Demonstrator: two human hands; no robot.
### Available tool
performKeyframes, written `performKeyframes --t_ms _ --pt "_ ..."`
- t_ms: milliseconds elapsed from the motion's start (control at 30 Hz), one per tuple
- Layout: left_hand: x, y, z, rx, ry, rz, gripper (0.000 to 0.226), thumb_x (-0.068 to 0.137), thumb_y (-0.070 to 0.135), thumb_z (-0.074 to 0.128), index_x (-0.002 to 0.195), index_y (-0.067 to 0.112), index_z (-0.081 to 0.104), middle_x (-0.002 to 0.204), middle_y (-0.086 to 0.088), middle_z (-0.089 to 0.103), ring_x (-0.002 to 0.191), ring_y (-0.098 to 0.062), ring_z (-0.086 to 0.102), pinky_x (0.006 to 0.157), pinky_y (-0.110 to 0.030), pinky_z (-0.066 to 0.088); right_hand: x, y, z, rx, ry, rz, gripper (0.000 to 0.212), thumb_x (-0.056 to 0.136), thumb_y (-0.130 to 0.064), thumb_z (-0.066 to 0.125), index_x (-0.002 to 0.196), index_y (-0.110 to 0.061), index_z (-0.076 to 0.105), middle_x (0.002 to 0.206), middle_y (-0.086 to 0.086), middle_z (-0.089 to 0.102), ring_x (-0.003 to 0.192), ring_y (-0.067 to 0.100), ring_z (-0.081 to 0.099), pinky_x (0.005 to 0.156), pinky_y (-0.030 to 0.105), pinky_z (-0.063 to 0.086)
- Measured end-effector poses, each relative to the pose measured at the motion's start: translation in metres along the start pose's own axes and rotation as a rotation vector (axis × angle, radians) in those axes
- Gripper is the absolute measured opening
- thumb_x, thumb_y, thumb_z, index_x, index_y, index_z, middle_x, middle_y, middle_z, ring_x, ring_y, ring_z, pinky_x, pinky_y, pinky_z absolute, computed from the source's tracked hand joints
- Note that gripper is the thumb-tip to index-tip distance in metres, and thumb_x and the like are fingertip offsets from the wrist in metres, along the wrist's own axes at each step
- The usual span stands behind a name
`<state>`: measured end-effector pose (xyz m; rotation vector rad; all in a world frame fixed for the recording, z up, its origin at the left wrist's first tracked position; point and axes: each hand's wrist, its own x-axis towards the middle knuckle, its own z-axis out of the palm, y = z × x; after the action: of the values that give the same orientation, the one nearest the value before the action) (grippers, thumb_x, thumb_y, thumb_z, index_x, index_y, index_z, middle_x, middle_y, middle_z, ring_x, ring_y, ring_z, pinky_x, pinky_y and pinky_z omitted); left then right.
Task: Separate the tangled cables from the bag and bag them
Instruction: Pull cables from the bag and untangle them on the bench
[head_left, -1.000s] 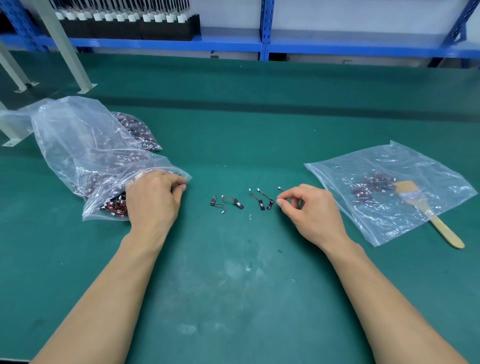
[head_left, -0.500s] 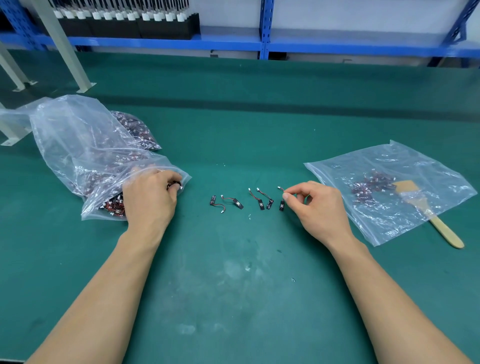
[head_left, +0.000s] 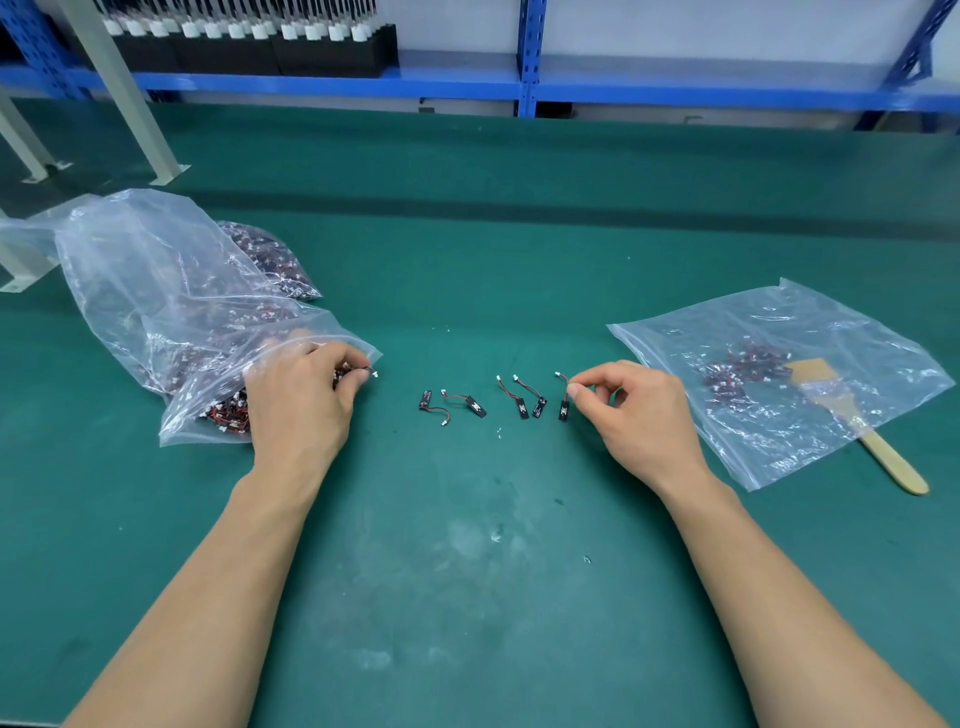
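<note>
Cables (head_left: 477, 406), four of them, lie in a row on the green mat (head_left: 467, 571). At their 3 o'clock, the right hand (head_left: 639, 415) pinches a fifth cable (head_left: 563, 409) between thumb and forefinger, its other fingers curled. At 9 o'clock the left hand (head_left: 298, 400), knuckles up, pinches another cable (head_left: 370, 370) at the mouth of the large clear bag (head_left: 156, 291).

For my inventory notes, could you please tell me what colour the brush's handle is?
The brush handle is pale wood tan, clearest in the head view.
</note>
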<state>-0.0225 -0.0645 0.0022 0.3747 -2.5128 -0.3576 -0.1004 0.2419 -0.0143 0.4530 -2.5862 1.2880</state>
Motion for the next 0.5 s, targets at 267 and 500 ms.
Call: performKeyframes --t_ms 267,500 --pt "-0.005 0.007 -0.007 -0.190 -0.004 0.024 0.008 0.087 0.019 0.074 0.087 0.026 0.069 0.082 0.011 0.070 0.078 -0.024 0.063 0.078 -0.041 0.051 0.000 -0.001 0.000 0.021 -0.014 0.001 0.015 0.086 -0.021 0.076 0.078 -0.034 0.075 0.062 -0.011 0.058 0.062 0.004 0.053 0.060 0.020 0.039" --pt "-0.008 0.012 -0.008 -0.454 -0.022 -0.008 0.017 0.087 0.013 0.074 0.092 0.028 0.070 0.080 0.019 0.067 0.070 -0.004 0.060 0.069 -0.022 0.046 0.000 -0.002 0.000 0.031 -0.015 0.017 0.013 0.086 -0.022 0.075 0.076 -0.030 0.076 0.061 -0.011 0.058 0.060 0.005 0.052 0.058 0.015 0.037"
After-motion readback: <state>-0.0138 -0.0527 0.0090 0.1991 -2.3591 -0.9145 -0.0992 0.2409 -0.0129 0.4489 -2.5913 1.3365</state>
